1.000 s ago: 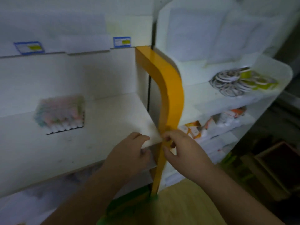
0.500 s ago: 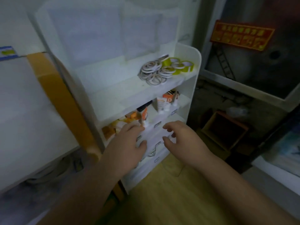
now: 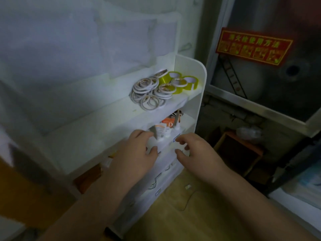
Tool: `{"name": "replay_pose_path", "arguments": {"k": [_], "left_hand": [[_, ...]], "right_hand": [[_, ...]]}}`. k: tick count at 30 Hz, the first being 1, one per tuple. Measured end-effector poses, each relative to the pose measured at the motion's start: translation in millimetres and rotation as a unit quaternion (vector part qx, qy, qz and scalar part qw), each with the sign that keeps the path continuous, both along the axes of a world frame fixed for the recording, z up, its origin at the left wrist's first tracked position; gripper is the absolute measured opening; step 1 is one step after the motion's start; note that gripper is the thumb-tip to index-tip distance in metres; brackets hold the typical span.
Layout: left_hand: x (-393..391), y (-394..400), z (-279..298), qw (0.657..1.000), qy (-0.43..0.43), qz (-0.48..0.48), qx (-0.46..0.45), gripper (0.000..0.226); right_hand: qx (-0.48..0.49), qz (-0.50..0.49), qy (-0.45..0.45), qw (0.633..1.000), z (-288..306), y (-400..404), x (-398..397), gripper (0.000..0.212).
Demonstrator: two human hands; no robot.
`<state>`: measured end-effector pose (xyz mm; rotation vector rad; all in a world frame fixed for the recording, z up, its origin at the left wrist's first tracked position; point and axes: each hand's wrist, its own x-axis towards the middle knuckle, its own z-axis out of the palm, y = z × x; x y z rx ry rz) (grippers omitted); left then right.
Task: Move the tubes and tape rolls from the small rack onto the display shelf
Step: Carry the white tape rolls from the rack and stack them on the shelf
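Observation:
A small white rack (image 3: 199, 94) stands in front of me. On its top tier lies a pile of thin white tape rolls (image 3: 149, 94), with wider yellow tape rolls (image 3: 180, 82) to their right. The tier below holds white and orange tubes (image 3: 162, 130) standing upright. My left hand (image 3: 137, 152) hovers at that tier's front edge, its fingertips just left of the tubes and holding nothing. Beside it my right hand (image 3: 192, 152) has loosely curled fingers, empty, before the tier's front lip. More orange packs (image 3: 107, 160) show dimly behind my left hand.
An orange shelf post (image 3: 22, 193) is blurred at the lower left. A wooden box (image 3: 241, 153) sits on the floor right of the rack, below a red sign (image 3: 251, 46) on a dark panel. Wood floor (image 3: 173, 214) lies under my arms.
The view swung from the display shelf and its orange post to the small rack. Both hands left the shelf edge and moved up to the tube tier.

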<state>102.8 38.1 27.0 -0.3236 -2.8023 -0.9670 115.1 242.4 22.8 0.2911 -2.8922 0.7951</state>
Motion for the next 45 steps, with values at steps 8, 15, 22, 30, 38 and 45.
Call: {"name": "replay_pose_path", "arguments": {"k": [8,15,22,30,38,45], "left_hand": [[-115.4,-6.1,-1.6,1.0,-0.007,0.022,0.004,0.043],[-186.4,1.5,-11.0,0.999,-0.002,0.039,-0.011,0.04],[-275.5,20.4,-12.0,0.994,0.02,0.096,-0.049,0.034],[-334.1,38.2,-15.8,0.978,-0.006,0.18,-0.104,0.032],[-341.1,42.4,-15.9,0.973,0.014,0.21,-0.093,0.022],[-313.7,35.4,-8.8,0.967,0.028,0.239,-0.086,0.016]], "right_hand": [[-0.014,0.019,-0.01,1.0,2.2,-6.3,-118.7,0.032],[-0.018,0.053,-0.03,0.998,-3.3,0.5,-201.0,0.03],[-0.031,0.114,-0.011,0.993,0.1,13.8,-288.9,0.022],[-0.038,0.167,0.009,0.985,-10.1,32.1,-347.5,0.032],[-0.065,0.193,0.016,0.979,-16.4,40.5,-369.4,0.028],[-0.016,0.214,0.088,0.973,-14.0,24.7,-393.2,0.016]]}}
